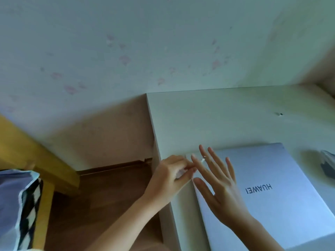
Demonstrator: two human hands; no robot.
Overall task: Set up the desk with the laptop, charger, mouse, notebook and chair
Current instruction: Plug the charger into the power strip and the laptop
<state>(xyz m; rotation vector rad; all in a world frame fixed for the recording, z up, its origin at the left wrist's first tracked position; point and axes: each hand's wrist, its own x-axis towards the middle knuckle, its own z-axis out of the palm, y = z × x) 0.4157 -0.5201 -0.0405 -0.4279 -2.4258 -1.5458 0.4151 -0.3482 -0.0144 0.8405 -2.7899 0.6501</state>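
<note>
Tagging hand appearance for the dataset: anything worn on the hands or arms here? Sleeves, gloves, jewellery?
Both forearms are bare as far as the frame shows: no sleeves, gloves or watch in view. The right hand has a small ring on one finger, blurred, with a pale glint. The left hand shows nothing worn. No other markings are visible.

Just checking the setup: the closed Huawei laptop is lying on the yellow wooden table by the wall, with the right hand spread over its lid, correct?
Not quite. The head view shows the closed laptop lying on the white desk, not on the yellow wooden table, which stands apart to the left. The rest holds: the right hand is spread over its lid.
</note>
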